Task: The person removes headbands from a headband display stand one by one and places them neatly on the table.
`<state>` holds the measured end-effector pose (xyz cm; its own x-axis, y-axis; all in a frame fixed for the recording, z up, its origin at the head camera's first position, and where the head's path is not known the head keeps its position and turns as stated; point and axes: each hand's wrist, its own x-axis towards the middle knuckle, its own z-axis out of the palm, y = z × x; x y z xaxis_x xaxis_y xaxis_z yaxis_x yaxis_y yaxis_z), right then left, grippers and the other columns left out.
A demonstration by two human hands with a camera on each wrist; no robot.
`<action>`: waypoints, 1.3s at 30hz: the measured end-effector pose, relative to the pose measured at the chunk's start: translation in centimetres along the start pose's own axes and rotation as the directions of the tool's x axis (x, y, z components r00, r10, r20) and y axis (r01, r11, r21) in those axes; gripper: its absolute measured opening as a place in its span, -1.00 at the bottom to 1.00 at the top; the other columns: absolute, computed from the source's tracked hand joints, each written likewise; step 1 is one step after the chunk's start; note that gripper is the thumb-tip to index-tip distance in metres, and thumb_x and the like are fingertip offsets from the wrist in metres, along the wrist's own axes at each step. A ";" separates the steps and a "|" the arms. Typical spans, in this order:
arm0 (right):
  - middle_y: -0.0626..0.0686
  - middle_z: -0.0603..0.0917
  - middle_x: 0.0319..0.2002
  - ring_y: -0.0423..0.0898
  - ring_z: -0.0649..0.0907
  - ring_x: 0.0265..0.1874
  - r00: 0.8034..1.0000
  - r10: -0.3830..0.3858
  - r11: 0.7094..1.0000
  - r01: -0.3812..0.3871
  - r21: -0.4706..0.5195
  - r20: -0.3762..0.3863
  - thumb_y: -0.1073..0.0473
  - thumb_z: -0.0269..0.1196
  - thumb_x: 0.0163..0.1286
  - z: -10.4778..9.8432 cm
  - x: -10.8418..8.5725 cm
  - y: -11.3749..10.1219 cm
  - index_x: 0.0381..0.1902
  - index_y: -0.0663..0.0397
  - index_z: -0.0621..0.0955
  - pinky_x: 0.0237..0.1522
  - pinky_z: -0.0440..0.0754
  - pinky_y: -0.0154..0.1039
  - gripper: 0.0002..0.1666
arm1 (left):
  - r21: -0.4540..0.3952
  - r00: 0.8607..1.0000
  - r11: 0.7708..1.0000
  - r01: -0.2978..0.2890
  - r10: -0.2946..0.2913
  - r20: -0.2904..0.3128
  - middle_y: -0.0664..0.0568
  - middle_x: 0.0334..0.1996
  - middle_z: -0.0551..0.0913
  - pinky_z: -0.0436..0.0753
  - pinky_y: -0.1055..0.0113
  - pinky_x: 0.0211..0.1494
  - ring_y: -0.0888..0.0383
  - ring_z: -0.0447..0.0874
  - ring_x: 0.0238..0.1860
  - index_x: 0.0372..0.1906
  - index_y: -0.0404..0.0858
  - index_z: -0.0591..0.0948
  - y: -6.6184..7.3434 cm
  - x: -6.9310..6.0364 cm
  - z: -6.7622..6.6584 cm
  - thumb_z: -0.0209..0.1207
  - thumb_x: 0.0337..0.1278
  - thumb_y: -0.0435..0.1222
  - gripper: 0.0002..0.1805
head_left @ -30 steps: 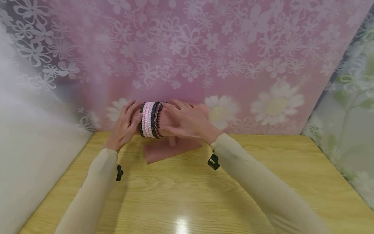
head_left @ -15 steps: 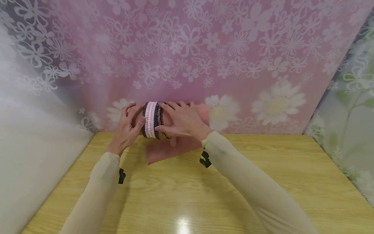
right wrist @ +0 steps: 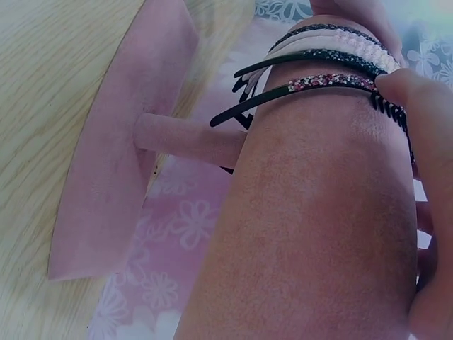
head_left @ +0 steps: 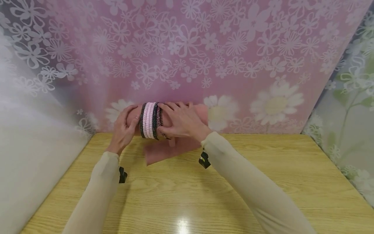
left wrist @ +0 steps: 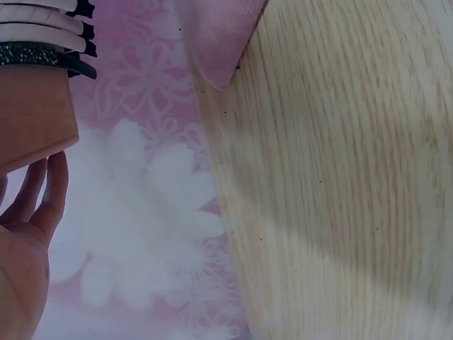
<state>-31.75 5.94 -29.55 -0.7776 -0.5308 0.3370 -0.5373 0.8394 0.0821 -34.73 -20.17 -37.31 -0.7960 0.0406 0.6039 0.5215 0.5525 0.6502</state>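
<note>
In front of you is a thick, horizontal, pink roll (head_left: 201, 113) with a soft-looking surface, carried by a short round pink post (right wrist: 187, 138) above a flat pink base (head_left: 163, 154) on the wood-grain table (head_left: 181, 191). Your left hand (head_left: 120, 132) holds the left end of this roll, with the thumb at the near side and the fingers curved over the top. Your right hand (head_left: 187, 120) is spread wide across the roll, and it has between thumb and forefinger the black toothed headband with pink and silver stones (right wrist: 329, 82). This headband sits around the roll, the last one at the right of a row: beside it is a black glittery headband (right wrist: 318, 54), then come the pale pink pleated headbands (head_left: 149, 120), and one more dark glittery headband (head_left: 141, 122) closes the row at the left. In my judgement, the step in hand is to adjust the stone-set one against its neighbours, because a narrow gap shows there in the right wrist view. The next move seems to call for a small, even slide to the left, while you support the roll. Please push top and near side together, otherwise it could become tilted, and its teeth may catch.
</note>
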 end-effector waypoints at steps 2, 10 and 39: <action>-0.05 0.42 0.49 0.08 0.49 0.38 1.000 -0.003 1.000 0.003 0.000 -0.003 -0.56 0.10 0.29 0.0 0.0 0.0 0.60 -0.28 0.23 0.20 0.42 0.23 0.04 | -0.007 1.000 1.000 0.027 -0.027 -0.001 0.01 0.42 0.49 0.37 -0.21 0.41 -0.13 0.45 0.39 0.44 0.13 0.44 -0.1 -0.1 0.0 0.08 0.45 0.07 -0.47; -0.06 0.39 0.51 0.08 0.50 0.38 1.000 -0.014 1.000 0.014 0.016 0.007 -0.55 0.10 0.31 -0.2 -0.2 0.1 0.61 -0.34 0.20 0.19 0.43 0.22 0.01 | -0.044 0.997 0.996 0.076 -0.074 0.036 -0.06 0.41 0.50 0.43 -0.22 0.33 -0.18 0.50 0.33 0.49 0.17 0.36 -0.5 -0.1 -0.4 0.11 0.42 0.08 -0.41; -0.13 0.38 0.53 0.06 0.46 0.43 1.000 -0.017 0.998 0.016 0.064 0.007 -0.47 0.14 0.29 -0.6 -0.3 0.4 0.52 -0.32 0.30 0.26 0.37 0.29 -0.08 | -0.063 0.994 0.992 0.108 -0.106 0.029 -0.06 0.44 0.45 0.36 -0.25 0.33 -0.20 0.45 0.32 0.49 0.15 0.35 -0.8 -0.1 0.1 0.06 0.45 0.04 -0.43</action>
<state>-31.57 6.49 -29.08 -0.7708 -0.5456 0.3288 -0.5698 0.8213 0.0271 -35.11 -20.52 -37.88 -0.8554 0.0061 0.5179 0.4510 0.5003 0.7391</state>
